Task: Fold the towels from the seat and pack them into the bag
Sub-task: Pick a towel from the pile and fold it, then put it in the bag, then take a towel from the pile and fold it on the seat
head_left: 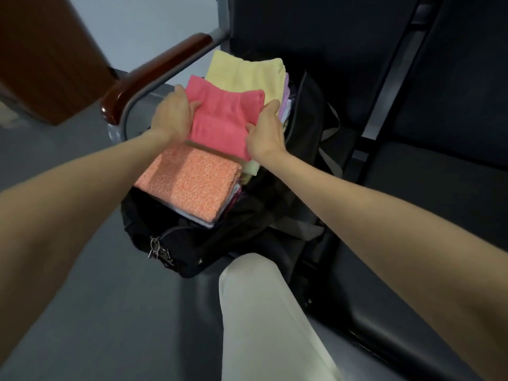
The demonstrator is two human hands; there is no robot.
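Note:
A folded pink towel [222, 119] is held between both hands over the open black bag [247, 224] on the seat. My left hand [174, 114] grips its left edge and my right hand [268, 130] grips its right edge. Under and behind it lies a pale yellow towel [247, 74] on a stack of folded towels. Nearer to me, a folded orange speckled towel [189, 180] tops another stack inside the bag. The bag's lower layers are hidden.
A wooden armrest [154, 75] on a grey metal frame runs along the bag's left side. Dark seats [426, 188] extend to the right. My leg in light trousers [264, 312] is in front of the bag. A brown cabinet [46, 50] stands at the far left.

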